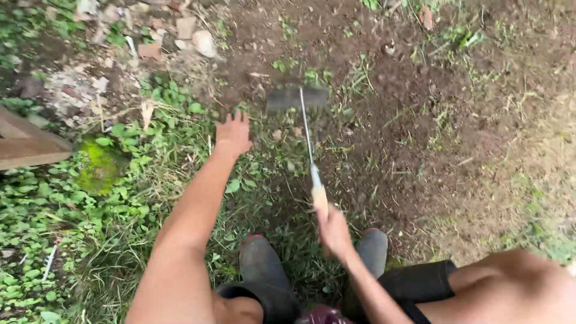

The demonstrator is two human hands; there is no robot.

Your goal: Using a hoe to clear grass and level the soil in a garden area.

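Over bare soil and weeds, right hand (333,231) gripping wooden handle of a small hoe (298,98), blurred blade at the soil's edge, left hand (233,134) open, fingers spread over grass (120,240), dark rubber boots (261,261) below, wooden plank (27,147) at left edge.

Dark rubber boots (259,261) stand at six o'clock on thin grass (129,264). Bare brown soil (420,120) fills the middle and the three o'clock side. Leafy green weeds (36,204) spread around eight o'clock. A mossy stone (99,165) sits at nine o'clock, beside a wooden plank (24,147) at the edge. Pale rubble stones (192,36) lie scattered at eleven o'clock.
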